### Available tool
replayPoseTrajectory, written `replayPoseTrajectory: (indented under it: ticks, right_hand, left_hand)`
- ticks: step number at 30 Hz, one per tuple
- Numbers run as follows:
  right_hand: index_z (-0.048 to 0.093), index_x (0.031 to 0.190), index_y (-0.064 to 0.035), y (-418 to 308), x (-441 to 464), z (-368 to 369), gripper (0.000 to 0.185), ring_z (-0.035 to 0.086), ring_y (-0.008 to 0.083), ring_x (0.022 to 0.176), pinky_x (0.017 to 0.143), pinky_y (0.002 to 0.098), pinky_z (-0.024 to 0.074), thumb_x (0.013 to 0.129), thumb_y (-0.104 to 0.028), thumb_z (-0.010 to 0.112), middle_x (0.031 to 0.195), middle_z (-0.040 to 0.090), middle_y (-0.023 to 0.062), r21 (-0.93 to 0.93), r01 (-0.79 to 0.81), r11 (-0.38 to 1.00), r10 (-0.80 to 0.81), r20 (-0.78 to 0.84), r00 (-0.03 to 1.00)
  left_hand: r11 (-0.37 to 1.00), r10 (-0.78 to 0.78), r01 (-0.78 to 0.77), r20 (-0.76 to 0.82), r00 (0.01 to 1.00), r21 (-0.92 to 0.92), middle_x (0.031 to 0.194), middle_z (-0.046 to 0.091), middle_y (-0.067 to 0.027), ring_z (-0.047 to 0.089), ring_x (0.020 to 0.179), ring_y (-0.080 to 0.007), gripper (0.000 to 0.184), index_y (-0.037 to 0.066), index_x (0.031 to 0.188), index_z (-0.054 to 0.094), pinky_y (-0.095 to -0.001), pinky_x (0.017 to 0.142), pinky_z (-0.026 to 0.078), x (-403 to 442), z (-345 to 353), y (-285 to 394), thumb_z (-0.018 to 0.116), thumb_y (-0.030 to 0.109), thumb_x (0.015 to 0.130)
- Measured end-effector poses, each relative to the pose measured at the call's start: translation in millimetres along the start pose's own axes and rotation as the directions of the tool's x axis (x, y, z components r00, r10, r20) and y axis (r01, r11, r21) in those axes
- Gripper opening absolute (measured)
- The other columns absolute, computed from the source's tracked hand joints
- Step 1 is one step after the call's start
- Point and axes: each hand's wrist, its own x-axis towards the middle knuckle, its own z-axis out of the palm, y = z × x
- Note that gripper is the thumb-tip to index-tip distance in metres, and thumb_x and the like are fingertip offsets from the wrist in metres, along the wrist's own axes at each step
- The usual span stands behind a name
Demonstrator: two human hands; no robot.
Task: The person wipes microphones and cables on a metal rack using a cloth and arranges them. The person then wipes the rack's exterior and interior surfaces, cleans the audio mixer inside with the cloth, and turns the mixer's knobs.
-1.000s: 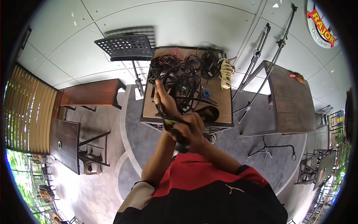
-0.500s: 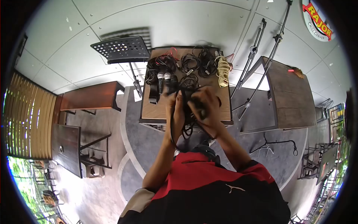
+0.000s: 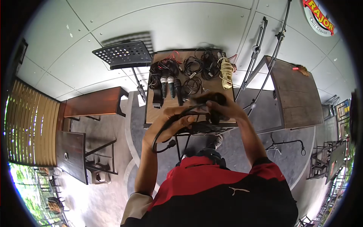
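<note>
In front of my body, a black cable [image 3: 154, 142] is held between both hands. My left hand [image 3: 169, 122] is closed around it, and a loop hangs past the wrist to a black plug-like end [image 3: 172, 143]. My right hand [image 3: 227, 109] grips more of the same cable in a dark, motion-blurred bunch [image 3: 215, 101]. Beyond the hands, the wooden-topped table [image 3: 153, 115] carries several black microphones [image 3: 171, 89], coiled black cables [image 3: 210, 64] and a cream cable bundle [image 3: 227, 72]. A small coil [image 3: 193, 85] lies just behind the right hand.
A perforated music stand [image 3: 128, 53] stands at the back left. To the right are microphone stands [image 3: 257, 49] and a brown wooden table [image 3: 297, 98]. A reddish bench [image 3: 92, 102] is on the left. A low stand [image 3: 285, 143] lies on the floor at right.
My hands have moved apart, the left to the left and lower, the right to the right. The cable now spans between them with a loop by my left wrist, and the microphones are less covered.
</note>
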Motion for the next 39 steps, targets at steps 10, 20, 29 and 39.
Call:
replayPoseTrajectory:
  ticks: [10,20,29,39]
  right_hand:
    - [0.062,0.103,0.0002,3.1,13.5,-2.2,0.018,0.058,0.0074,0.076,0.072,0.0217,0.0472,0.088,-0.010,0.062,0.084,0.062,0.0022,-0.087,0.081,0.993,-0.089,-0.093,0.992]
    - [0.052,0.113,-0.0007,2.1,18.4,60.6,0.039,0.058,0.0084,0.079,0.072,0.0245,0.0483,0.088,-0.027,0.064,0.090,0.062,0.0029,0.363,0.201,0.910,-0.128,-0.216,0.968]
    - [0.054,0.118,-0.0035,-5.0,30.2,45.2,0.064,0.053,0.0093,0.085,0.071,0.0242,0.0457,0.073,-0.044,0.075,0.096,0.057,0.0007,0.074,0.057,0.996,-0.055,-0.030,0.998]
    - [0.056,0.113,-0.0017,-38.1,29.7,69.1,0.042,0.056,0.0088,0.086,0.075,0.0235,0.0472,0.079,-0.017,0.073,0.099,0.062,0.0014,0.097,0.264,0.960,-0.270,0.055,0.961]
  left_hand:
    - [0.863,0.383,-0.463,-0.336,0.861,-0.202,0.064,0.051,-0.0035,0.048,0.055,-0.0094,0.037,0.002,0.079,0.052,-0.0235,0.050,0.039,-8.9,-21.6,31.3,0.055,0.037,0.091]
    - [0.695,0.287,-0.613,-0.636,0.716,-0.376,0.064,0.035,0.0036,0.026,0.044,-0.0045,0.039,0.012,0.078,0.037,-0.0198,0.039,0.022,22.7,-6.7,16.0,0.038,0.046,0.097]
    - [0.707,0.268,-0.616,-0.674,0.688,-0.348,0.062,0.039,0.0015,0.030,0.043,-0.0059,0.045,0.012,0.077,0.038,-0.0208,0.039,0.024,19.9,7.7,5.1,0.036,0.053,0.096]
    - [0.718,0.370,-0.660,-0.682,0.631,-0.221,0.066,0.042,0.0004,0.035,0.045,-0.0059,0.038,0.013,0.084,0.039,-0.0203,0.038,0.025,17.2,5.4,2.1,0.037,0.048,0.097]
